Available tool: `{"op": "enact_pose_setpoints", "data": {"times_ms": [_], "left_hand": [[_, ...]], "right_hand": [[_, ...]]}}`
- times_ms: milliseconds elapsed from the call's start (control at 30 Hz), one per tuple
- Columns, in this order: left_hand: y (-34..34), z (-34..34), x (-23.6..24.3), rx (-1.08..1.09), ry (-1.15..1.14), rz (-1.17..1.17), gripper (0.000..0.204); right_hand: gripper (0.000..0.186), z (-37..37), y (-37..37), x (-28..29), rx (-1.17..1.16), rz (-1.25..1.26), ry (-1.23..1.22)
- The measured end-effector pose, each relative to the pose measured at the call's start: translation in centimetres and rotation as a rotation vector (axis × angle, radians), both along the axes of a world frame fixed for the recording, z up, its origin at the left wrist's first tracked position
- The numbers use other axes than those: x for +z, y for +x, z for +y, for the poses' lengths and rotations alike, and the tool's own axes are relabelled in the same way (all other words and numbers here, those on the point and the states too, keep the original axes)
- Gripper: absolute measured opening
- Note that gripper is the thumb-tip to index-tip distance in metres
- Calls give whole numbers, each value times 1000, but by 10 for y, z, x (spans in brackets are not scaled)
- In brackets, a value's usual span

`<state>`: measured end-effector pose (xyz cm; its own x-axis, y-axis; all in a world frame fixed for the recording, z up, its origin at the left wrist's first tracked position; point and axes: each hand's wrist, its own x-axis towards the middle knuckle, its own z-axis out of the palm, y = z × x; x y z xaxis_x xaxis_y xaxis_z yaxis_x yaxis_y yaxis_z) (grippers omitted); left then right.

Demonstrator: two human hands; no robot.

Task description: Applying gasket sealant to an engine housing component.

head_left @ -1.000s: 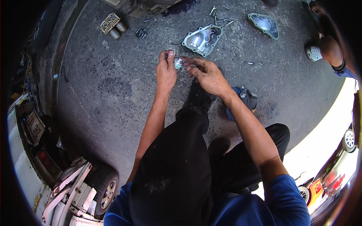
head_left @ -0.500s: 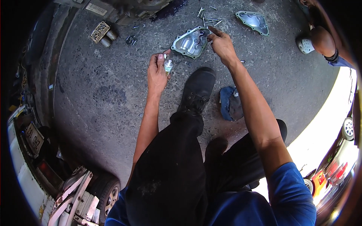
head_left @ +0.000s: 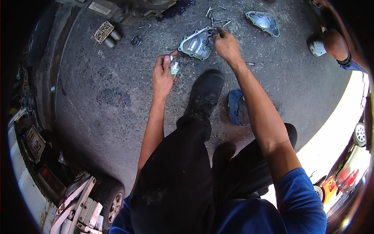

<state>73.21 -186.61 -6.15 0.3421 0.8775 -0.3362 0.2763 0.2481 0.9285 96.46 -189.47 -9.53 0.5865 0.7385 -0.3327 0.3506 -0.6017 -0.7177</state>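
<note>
My left hand (head_left: 162,74) grips a small clear bottle (head_left: 174,68) with a pale cap, held just above the asphalt. My right hand (head_left: 226,46) reaches forward, its fingertips pinched at the upper right rim of a grey metal engine cover (head_left: 195,43) lying on the ground. Whether a bolt sits between those fingers is hidden. Loose bolts (head_left: 215,15) lie scattered just beyond the cover. My black boot (head_left: 205,93) points toward the cover between both arms.
A second metal cover (head_left: 265,22) lies at the upper right, a small finned part (head_left: 103,32) at the upper left. A blue rag (head_left: 235,107) lies beside my boot. Another person's foot (head_left: 318,47) and knee are at the right. Vehicles stand at the lower left and right.
My right hand has left my left hand and reached forward to the grey cover's rim. My left hand has stayed near with the bottle.
</note>
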Motion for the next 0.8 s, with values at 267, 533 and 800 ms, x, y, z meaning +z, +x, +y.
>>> {"op": "enact_pose_setpoints", "data": {"times_ms": [267,533,800], "left_hand": [[5,-1,-2,-4,-4,-11,40],[-3,0,-1,0,-15,3,40],[1,-1,-3,9,-31,-27,39]], "right_hand": [[51,-4,1,-7,-40,81,117],[51,1,-11,6,57,85,-7],[48,4,-16,4,24,96,107]]}}
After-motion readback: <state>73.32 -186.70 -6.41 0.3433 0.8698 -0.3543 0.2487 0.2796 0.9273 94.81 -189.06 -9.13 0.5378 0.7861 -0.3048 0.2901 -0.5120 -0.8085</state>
